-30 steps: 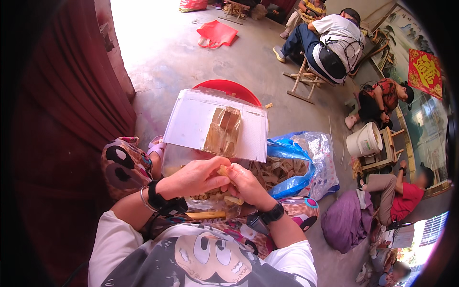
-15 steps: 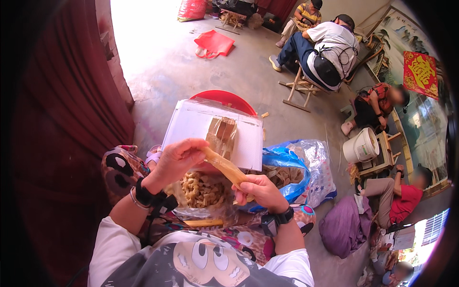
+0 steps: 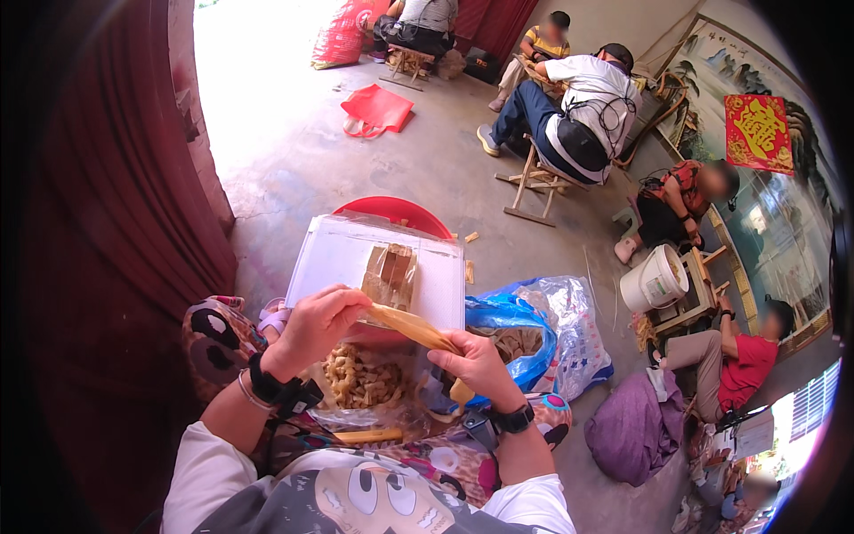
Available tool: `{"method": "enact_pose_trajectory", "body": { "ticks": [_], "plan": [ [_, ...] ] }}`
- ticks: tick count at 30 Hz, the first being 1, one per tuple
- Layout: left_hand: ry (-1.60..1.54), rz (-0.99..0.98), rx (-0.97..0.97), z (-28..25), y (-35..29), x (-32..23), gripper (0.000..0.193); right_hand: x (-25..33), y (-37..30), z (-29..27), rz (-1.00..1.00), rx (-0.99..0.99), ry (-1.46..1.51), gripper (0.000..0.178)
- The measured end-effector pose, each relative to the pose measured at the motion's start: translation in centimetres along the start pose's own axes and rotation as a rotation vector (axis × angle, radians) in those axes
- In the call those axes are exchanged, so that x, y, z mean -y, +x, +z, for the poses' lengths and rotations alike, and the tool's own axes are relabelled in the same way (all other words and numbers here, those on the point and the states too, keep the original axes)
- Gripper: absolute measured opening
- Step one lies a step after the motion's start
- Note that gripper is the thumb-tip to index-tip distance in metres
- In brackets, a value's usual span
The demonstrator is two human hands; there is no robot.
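Observation:
A long, yellowish-tan strip (image 3: pixel 405 323), like a folded dried husk, is stretched between my hands. My left hand (image 3: pixel 320 327) pinches its upper end with thumb and fingers. The lower end is closed in my right hand (image 3: pixel 478 363), and a pale tan piece (image 3: pixel 461 393) hangs below that hand. Beneath my hands, short curled tan pieces (image 3: pixel 356 378) fill a clear plastic bag in front of my lap. Just beyond the strip, a brown block wrapped in clear film (image 3: pixel 389 274) lies on a white board (image 3: pixel 334 258).
A red basin (image 3: pixel 409 208) sits under the board's far side. To the right stands an open blue plastic bag (image 3: pixel 538 369) holding tan strips. A yellow stick (image 3: pixel 369 436) lies across my lap. Several people sit working at the right, near a white bucket (image 3: pixel 656 280) and a purple sack (image 3: pixel 632 436).
My view has shifted, so the room sits further left in the picture. The strip lies flatter, and my right hand has turned knuckles-up, with a tan piece now showing below it.

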State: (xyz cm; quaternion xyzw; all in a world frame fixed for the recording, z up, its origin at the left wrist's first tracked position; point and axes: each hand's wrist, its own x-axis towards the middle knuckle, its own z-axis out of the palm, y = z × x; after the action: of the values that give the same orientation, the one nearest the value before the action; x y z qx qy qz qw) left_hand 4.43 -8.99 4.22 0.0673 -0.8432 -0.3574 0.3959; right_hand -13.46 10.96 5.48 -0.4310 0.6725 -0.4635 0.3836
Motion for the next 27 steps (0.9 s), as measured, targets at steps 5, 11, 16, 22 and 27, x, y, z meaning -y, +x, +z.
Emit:
{"method": "enact_pose_trajectory", "body": {
  "ticks": [5, 11, 16, 22, 27],
  "plan": [
    [-0.080, -0.206, 0.061, 0.1, -0.3, 0.5, 0.007, 1.2, -0.5, 0.0, -0.041, 0.070, -0.098, 0.025],
    [0.096, 0.139, 0.055, 0.2, -0.3, 0.0, 0.017, -0.4, 0.3, -1.1, 0.236, -0.003, 0.687, 0.042],
    [0.320, 0.436, 0.025, -0.3, -0.6, -0.7, 0.032, 0.0, 0.7, -1.3, 0.387, 0.086, 0.506, 0.038],
    [0.305, 0.453, 0.007, 0.4, -0.8, -0.5, 0.029, -1.8, 0.9, -2.1, 0.308, 0.157, 0.954, 0.030],
    [-0.005, 0.108, 0.100, 3.5, -2.2, 0.0, 0.015, -1.9, 1.8, -1.1, 0.191, 0.049, 1.251, 0.023]
  ]
}}
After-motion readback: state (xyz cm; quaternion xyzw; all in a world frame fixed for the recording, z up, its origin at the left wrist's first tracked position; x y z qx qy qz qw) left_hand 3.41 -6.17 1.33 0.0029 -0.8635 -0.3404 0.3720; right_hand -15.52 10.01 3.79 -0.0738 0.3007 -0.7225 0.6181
